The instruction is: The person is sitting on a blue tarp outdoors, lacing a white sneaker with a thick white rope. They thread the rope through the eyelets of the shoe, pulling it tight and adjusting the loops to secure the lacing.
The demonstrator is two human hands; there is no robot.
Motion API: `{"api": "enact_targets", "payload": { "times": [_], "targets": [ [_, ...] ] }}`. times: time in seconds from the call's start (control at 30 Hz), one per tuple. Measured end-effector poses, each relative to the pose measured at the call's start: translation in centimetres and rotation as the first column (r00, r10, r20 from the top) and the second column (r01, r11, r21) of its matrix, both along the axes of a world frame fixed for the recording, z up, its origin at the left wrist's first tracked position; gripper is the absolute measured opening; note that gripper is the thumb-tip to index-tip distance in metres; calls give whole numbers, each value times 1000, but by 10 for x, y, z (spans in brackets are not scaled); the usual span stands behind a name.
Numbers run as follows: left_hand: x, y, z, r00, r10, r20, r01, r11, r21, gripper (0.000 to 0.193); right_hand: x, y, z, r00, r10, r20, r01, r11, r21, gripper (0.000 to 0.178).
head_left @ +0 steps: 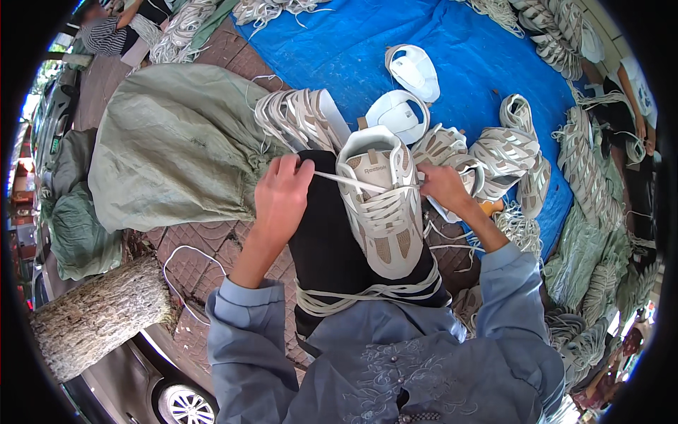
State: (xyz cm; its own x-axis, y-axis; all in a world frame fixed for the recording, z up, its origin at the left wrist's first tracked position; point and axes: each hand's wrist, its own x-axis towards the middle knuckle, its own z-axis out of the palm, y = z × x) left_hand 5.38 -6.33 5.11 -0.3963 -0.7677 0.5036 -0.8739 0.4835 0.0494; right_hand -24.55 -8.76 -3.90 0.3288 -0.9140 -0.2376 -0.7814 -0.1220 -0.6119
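Observation:
A beige and white sneaker upper point(392, 244), with no sole visible, lies across my black-trousered thighs, its toe toward me. White lacing crosses its front in several rows. My left hand point(282, 194) is closed in a pinch on a flat white shoelace point(353, 182), stretched taut from the shoe's upper eyelets. On the shoe's other side, my right hand point(446, 188) has its fingers closed at the lace by the eyelet edge; the fingertips are partly hidden. A bundle of loose off-white laces point(339, 302) rests over my lap.
Several similar uppers point(501, 159) are piled on a blue tarp point(466, 49) ahead and right. A stacked row of uppers point(300, 120) stands beyond my left knee, near a large grey-green sack point(169, 148). A tree trunk point(102, 318) and a parked car point(127, 381) are at left.

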Motion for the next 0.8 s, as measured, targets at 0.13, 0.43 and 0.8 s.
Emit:
{"api": "enact_targets", "payload": {
  "times": [0.13, 0.43, 0.8],
  "targets": [
    [-19, -24, 11, 983, 163, 90, -160, 986, -36, 14, -12, -18, -7, 867, -299, 398, 145, 917, 372, 11],
    [-27, -61, -9, 203, 640, -741, 568, 540, 621, 19, -5, -13, -6, 941, -129, 312, -49, 862, 504, 21],
    [-72, -14, 33, 646, 68, -761, 570, 620, 539, 32, 45, -32, 167, 865, 367, 343, -105, 800, -591, 17]
  ]
}}
